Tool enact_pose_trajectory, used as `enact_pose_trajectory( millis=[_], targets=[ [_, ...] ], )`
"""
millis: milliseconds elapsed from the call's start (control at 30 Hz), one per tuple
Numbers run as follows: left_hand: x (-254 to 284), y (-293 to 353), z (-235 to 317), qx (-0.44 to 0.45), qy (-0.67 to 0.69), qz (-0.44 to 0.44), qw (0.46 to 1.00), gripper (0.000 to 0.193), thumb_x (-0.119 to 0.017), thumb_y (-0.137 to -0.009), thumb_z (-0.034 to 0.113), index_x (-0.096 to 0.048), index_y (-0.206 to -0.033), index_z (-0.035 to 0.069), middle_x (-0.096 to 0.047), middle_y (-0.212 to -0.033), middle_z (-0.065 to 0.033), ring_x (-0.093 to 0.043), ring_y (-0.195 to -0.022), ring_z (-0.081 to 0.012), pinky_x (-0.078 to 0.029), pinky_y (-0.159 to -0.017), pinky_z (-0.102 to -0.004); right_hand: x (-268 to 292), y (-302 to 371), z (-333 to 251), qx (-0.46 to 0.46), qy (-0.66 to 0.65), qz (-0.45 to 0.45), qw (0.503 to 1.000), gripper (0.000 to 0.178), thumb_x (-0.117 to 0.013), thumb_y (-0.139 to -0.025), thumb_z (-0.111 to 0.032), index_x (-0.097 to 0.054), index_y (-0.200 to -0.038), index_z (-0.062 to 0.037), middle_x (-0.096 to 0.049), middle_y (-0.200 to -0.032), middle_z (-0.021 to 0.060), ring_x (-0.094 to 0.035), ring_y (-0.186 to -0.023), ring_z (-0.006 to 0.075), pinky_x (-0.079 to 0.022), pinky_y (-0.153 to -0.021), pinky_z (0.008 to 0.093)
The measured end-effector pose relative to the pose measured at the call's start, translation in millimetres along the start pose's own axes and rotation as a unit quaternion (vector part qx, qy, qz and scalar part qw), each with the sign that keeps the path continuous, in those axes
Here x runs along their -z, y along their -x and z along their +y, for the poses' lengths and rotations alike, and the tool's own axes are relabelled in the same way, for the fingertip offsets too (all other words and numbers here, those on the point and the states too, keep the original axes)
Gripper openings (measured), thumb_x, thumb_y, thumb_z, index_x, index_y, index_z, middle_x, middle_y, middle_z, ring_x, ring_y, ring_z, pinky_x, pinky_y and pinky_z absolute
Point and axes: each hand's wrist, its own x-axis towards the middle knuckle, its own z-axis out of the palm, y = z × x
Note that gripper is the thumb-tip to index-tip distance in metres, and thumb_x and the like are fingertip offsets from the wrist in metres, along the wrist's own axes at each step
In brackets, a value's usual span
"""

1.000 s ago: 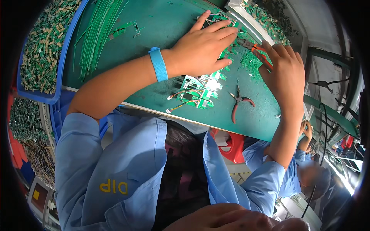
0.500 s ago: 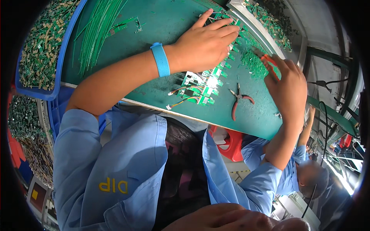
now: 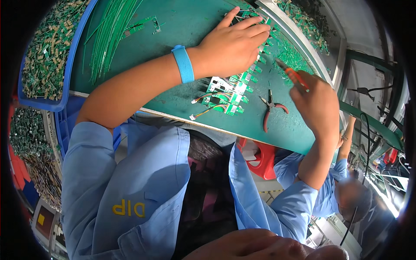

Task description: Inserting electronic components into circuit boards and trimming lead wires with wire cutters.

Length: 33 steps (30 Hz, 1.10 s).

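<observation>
My left hand [image 3: 236,50], with a blue wristband [image 3: 184,65], lies with fingers spread over a row of small green circuit boards [image 3: 238,99]. It covers the middle of the row; the near boards trail wires with white connectors. To the right of the row, my right hand [image 3: 318,102] is wrapped round orange-handled cutters [image 3: 293,75]. Their jaws point toward the boards, apart from them, above scattered green clippings [image 3: 288,56]. A second pair of pliers [image 3: 266,119] with dark red handles rests on the green mat, jaws slightly apart.
A blue bin [image 3: 69,65] full of small boards stands at the left. Long thin green strips [image 3: 104,43] and a loose board [image 3: 135,29] lie on the mat [image 3: 186,26]. A metal rail [image 3: 303,47] edges the far right side. Another person [image 3: 329,190] sits at the right.
My right hand has shifted slightly left, and the cutters' spread handles have closed together in it. My left hand stays over the boards with little movement.
</observation>
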Motion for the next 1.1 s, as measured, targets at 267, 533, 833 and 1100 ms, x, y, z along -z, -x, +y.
enact_pose_trajectory(
  millis=[267, 533, 833, 1100],
  targets=[
    [-11.4, -4.3, -7.9, -0.035, 0.030, 0.010, 0.999, 0.063, -0.065, -0.098, 0.027, -0.053, -0.150, -0.007, -0.053, -0.159, -0.0243, -0.044, -0.154, -0.0421, -0.023, -0.130, -0.0685, -25.0, 29.5, 17.0, 0.222, 0.041, 0.207, 0.952, 0.053, -0.079, -0.077, -0.007, -0.077, -0.129, -0.0106, -0.074, -0.112, 0.0071, -0.067, -0.094, 0.0274, -0.054, -0.086, 0.0391],
    [-8.2, -5.6, -7.1, -0.033, 0.033, 0.001, 0.999, 0.064, -0.066, -0.096, 0.027, -0.053, -0.149, -0.006, -0.053, -0.160, -0.0241, -0.043, -0.155, -0.0422, -0.023, -0.130, -0.0688, -27.9, 37.4, -5.5, 0.240, 0.095, 0.215, 0.942, 0.054, -0.081, -0.076, -0.008, -0.077, -0.129, -0.0110, -0.072, -0.111, 0.0056, -0.066, -0.097, 0.0258, -0.053, -0.088, 0.0396],
    [-6.6, -5.5, -7.5, -0.024, 0.054, -0.012, 0.998, 0.064, -0.065, -0.097, 0.028, -0.053, -0.150, -0.007, -0.052, -0.161, -0.0246, -0.042, -0.156, -0.0426, -0.021, -0.131, -0.0687, -29.4, 34.2, -1.8, 0.212, 0.036, 0.167, 0.962, 0.053, -0.082, -0.076, -0.010, -0.077, -0.129, -0.0124, -0.072, -0.109, 0.0040, -0.065, -0.092, 0.0248, -0.054, -0.084, 0.0382],
    [-8.5, -7.5, -6.6, -0.023, 0.054, -0.016, 0.998, 0.065, -0.064, -0.098, 0.029, -0.052, -0.151, -0.007, -0.051, -0.161, -0.0253, -0.041, -0.156, -0.0428, -0.020, -0.131, -0.0686, -28.0, 33.4, -2.9, 0.235, 0.102, 0.213, 0.943, 0.052, -0.080, -0.077, -0.009, -0.078, -0.128, -0.0125, -0.073, -0.105, 0.0029, -0.067, -0.086, 0.0243, -0.055, -0.077, 0.0379]
  ],
)
